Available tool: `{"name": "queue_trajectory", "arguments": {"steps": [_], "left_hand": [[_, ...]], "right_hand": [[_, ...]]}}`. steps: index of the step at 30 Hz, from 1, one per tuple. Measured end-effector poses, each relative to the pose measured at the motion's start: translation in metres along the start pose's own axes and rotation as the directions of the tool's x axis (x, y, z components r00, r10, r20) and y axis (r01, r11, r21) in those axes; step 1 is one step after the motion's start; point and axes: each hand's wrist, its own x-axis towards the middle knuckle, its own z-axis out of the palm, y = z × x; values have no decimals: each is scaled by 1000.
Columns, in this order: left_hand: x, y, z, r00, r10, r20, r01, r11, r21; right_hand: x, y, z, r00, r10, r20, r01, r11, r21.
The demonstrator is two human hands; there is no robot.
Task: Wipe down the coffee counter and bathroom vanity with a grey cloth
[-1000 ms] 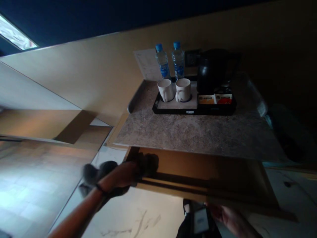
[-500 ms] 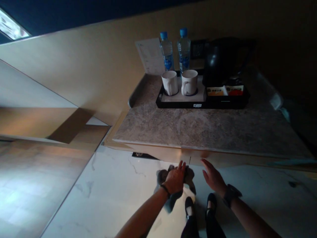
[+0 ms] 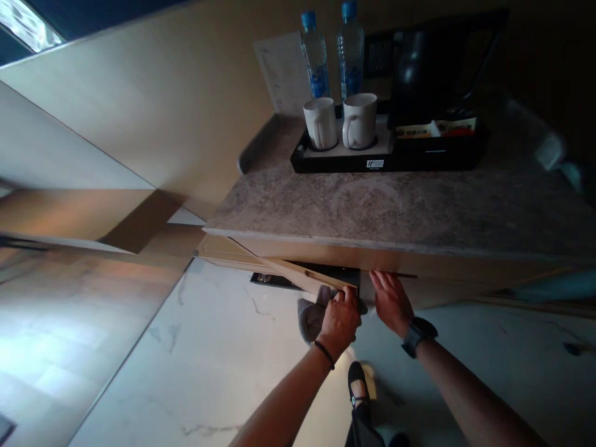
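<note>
My left hand (image 3: 342,316) is closed with a grey cloth (image 3: 311,318) bunched in it, and its fingertips touch the free edge of a wooden cabinet door (image 3: 298,275). That door stands slightly ajar below the counter, with a dark gap behind its top edge. To the right, my right hand (image 3: 392,303) lies with fingers stretched out against the neighbouring cabinet front (image 3: 437,288). It appears to hold nothing. Part of the cloth is hidden behind my left hand.
On the stone-patterned counter (image 3: 298,202) stands a black tray (image 3: 342,164) with two white mugs (image 3: 361,121) and sachets (image 3: 414,131). Two water bottles (image 3: 316,62) and a black kettle (image 3: 428,68) are behind. My shoe (image 3: 357,375) is on the marble-look floor (image 3: 261,347).
Both hands have moved up to the cabinet fronts. The left door has swung outward a little, its edge now at my left hand. The view has come closer to the counter's front.
</note>
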Motion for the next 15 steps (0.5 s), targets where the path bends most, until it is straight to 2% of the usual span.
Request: {"name": "queue_trajectory", "arguments": {"steps": [2, 4, 7, 9, 11, 12, 13, 14, 15], "left_hand": [[-48, -3, 13, 999, 11, 51, -11, 1000, 5], [-103, -17, 26, 991, -10, 130, 8, 1000, 15], [-182, -60, 36, 955, -135, 263, 122, 990, 65], [-224, -92, 37, 918, -240, 315, 223, 971, 90], [-252, -113, 38, 886, -321, 335, 303, 947, 106], [-260, -118, 39, 875, -348, 336, 331, 937, 107], [-262, -118, 40, 873, -354, 335, 343, 935, 94], [-257, -114, 42, 878, -340, 338, 340, 938, 60], [-245, -108, 43, 889, -314, 335, 329, 944, 13]], "right_hand": [[-5, -9, -1, 999, 34, -31, -35, 999, -10], [-25, -22, -3, 997, 50, -58, -50, 999, -2], [-87, -36, -8, 995, 44, -93, -42, 999, 29], [-143, -31, -13, 993, 20, -113, -14, 998, 53], [-199, -13, -19, 988, 21, -151, -10, 997, 76], [-225, -1, -23, 989, 46, -142, -23, 987, 157], [-248, 11, -28, 976, 139, -167, -91, 959, 268], [-269, 22, -33, 945, 285, -157, -198, 887, 418], [-286, 32, -39, 863, 494, -107, -353, 740, 572]]}}
